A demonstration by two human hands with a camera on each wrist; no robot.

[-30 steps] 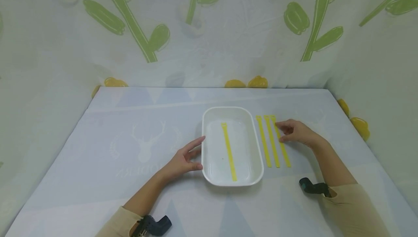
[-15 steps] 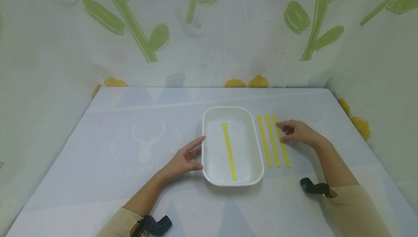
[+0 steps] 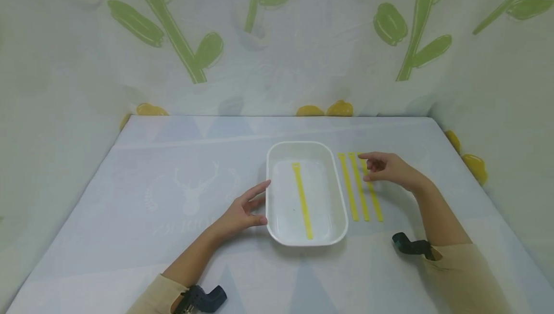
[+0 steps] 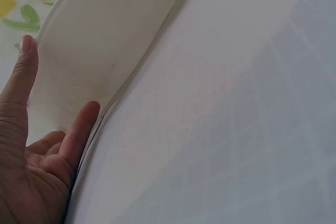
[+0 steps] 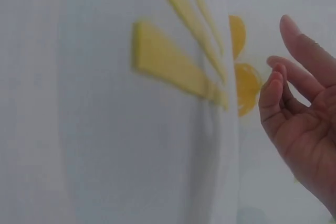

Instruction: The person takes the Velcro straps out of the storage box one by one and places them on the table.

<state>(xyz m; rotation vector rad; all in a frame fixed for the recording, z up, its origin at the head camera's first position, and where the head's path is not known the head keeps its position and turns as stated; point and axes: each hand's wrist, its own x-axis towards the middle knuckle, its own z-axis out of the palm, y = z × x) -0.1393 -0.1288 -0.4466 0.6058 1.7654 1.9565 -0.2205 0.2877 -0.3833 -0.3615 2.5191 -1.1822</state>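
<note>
A white rectangular tray (image 3: 281, 198) stands on the table with one flat yellow strip (image 3: 303, 201) lying inside it. My left hand (image 3: 238, 214) touches the tray's left side, fingertips and thumb spread along it. In the left wrist view those fingers lie against the tray's outer wall (image 4: 105, 30). Three more yellow strips (image 3: 358, 187), each with a wider end at the far side, lie side by side right of the tray. Over the rightmost strip (image 3: 374, 198) hovers my right hand (image 3: 391, 169), index finger stretched out, holding nothing. The right wrist view shows this hand (image 5: 310, 114) apart from the strips.
A pale patterned cloth covers the table (image 3: 130, 218). Behind it and at both sides rise walls of white sheeting (image 3: 329, 54) printed with green leaves and yellow flowers. A dark wrist device (image 3: 205, 299) sits at the left cuff, another (image 3: 411, 245) at the right.
My right hand has lifted off the rightmost strip and shifted slightly left and away from me. My left hand, the tray and the strips stay in place.
</note>
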